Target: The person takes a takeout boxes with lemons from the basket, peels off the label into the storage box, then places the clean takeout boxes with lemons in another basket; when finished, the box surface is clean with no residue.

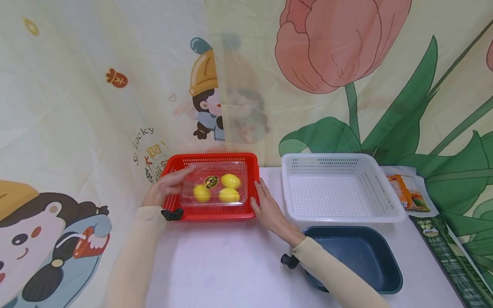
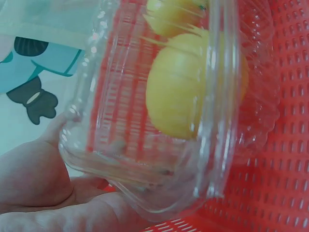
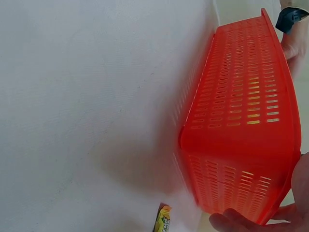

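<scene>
A clear plastic box (image 1: 213, 201) with three yellow lemons (image 1: 230, 195) and a dark round sticker lies inside the red basket (image 1: 215, 214). My left hand (image 1: 169, 186) holds the box at its left end; the left wrist view has palm and fingers (image 2: 96, 212) about the box's corner. The box hides some of those fingers. At the basket's right side is my right hand (image 1: 269, 214), touching the rim and outer wall with fairly straight fingers. In the right wrist view, fingertips (image 3: 231, 220) show beside the basket's lower corner.
A white perforated basket (image 1: 331, 192) stands to the right, with a dark blue basin (image 1: 358, 256) in front, partly behind my right sleeve. Farther right lie an orange packet (image 1: 408, 192) and a long dark green package (image 1: 450, 256). A printed curtain (image 1: 250, 64) hangs behind.
</scene>
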Action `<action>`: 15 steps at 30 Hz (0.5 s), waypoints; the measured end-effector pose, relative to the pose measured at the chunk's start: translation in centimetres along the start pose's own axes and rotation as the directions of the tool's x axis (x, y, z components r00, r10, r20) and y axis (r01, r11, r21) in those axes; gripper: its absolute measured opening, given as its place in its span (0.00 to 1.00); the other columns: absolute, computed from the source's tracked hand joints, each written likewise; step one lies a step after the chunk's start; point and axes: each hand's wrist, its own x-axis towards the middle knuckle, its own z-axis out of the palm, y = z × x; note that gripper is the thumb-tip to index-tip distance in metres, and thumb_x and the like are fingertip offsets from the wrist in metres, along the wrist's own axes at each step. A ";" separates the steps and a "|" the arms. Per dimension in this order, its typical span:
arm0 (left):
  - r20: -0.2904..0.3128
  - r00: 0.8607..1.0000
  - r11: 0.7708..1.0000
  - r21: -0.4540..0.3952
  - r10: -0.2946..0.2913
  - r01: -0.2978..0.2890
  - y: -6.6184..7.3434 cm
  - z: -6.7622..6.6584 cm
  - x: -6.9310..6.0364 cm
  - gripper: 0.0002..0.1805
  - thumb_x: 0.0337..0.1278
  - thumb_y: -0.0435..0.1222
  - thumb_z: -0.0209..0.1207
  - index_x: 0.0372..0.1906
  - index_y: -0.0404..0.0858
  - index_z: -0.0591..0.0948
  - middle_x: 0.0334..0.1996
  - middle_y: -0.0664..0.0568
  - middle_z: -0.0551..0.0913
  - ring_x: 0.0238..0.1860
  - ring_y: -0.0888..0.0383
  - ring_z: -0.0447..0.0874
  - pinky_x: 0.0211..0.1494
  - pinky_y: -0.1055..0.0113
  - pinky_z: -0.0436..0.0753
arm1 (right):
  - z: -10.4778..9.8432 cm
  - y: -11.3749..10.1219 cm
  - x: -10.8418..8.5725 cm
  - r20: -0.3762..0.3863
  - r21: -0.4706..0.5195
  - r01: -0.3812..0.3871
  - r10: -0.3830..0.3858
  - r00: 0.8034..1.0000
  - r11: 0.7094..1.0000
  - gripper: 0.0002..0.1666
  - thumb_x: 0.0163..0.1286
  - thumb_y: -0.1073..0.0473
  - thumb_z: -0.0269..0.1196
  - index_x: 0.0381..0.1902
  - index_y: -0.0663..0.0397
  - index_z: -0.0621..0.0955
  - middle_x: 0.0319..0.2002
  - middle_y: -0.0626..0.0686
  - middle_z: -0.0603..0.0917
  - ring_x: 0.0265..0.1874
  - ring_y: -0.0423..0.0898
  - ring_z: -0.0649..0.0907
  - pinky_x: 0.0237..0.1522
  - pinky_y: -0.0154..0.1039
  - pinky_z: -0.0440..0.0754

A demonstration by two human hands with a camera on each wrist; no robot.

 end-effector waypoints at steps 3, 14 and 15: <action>0.031 0.999 1.000 0.007 0.020 -0.020 0.4 -0.2 -0.5 0.25 0.76 0.56 0.47 0.66 0.48 0.68 0.60 0.52 0.74 0.57 0.54 0.80 0.72 0.50 0.75 | 0.0 0.1 0.0 -0.001 -0.001 0.001 -0.001 1.000 1.000 0.45 0.75 0.49 0.59 0.82 0.49 0.52 0.83 0.48 0.47 0.80 0.51 0.58 0.64 0.47 0.78; 0.039 0.997 0.998 -0.032 0.062 -0.060 1.5 0.2 -3.5 0.23 0.75 0.56 0.48 0.63 0.48 0.66 0.54 0.53 0.78 0.50 0.58 0.85 0.58 0.56 0.85 | 0.1 0.0 0.1 -0.001 -0.003 0.000 0.000 1.000 1.000 0.44 0.76 0.53 0.59 0.82 0.51 0.53 0.83 0.51 0.48 0.80 0.53 0.59 0.65 0.49 0.78; 0.031 0.998 0.997 -0.043 0.058 -0.057 1.6 0.4 -3.8 0.23 0.75 0.57 0.49 0.63 0.48 0.67 0.54 0.53 0.78 0.50 0.58 0.85 0.58 0.57 0.85 | 0.1 0.0 0.1 -0.001 -0.003 -0.003 0.003 1.000 1.000 0.44 0.76 0.53 0.59 0.82 0.51 0.53 0.83 0.51 0.48 0.80 0.53 0.60 0.65 0.50 0.78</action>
